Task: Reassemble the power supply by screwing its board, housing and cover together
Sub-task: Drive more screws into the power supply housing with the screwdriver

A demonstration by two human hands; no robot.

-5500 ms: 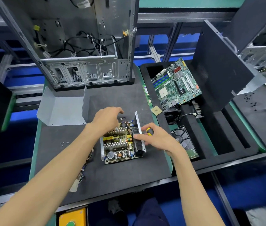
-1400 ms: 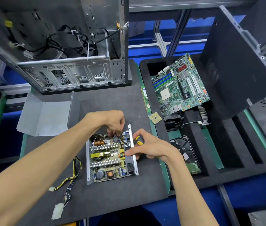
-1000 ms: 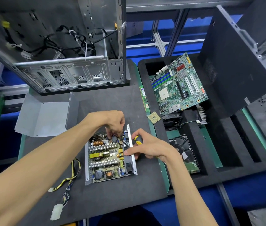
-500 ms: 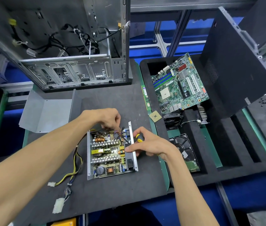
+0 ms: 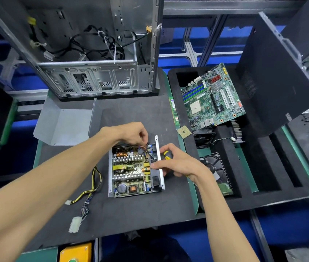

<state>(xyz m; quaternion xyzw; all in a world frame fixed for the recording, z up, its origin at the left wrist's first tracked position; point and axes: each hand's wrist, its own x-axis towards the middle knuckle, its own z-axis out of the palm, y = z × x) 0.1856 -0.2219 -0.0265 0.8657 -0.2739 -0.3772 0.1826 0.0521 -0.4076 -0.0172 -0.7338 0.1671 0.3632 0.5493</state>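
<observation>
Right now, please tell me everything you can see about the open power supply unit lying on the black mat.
The open grey metal power supply unit lies flat on the black foam mat, cover off. Its green board carries finned heatsinks, copper coils and a round capacitor. Low metal walls frame its left and right sides. Yellow and black cables trail out to its left. The left hand reaches into its far end; the right hand, gripping a yellow-and-black screwdriver handle, rests on its right wall.

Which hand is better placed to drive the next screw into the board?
Probably the right hand: it already holds the screwdriver at the housing wall. The left hand pinches something small over the board.
</observation>
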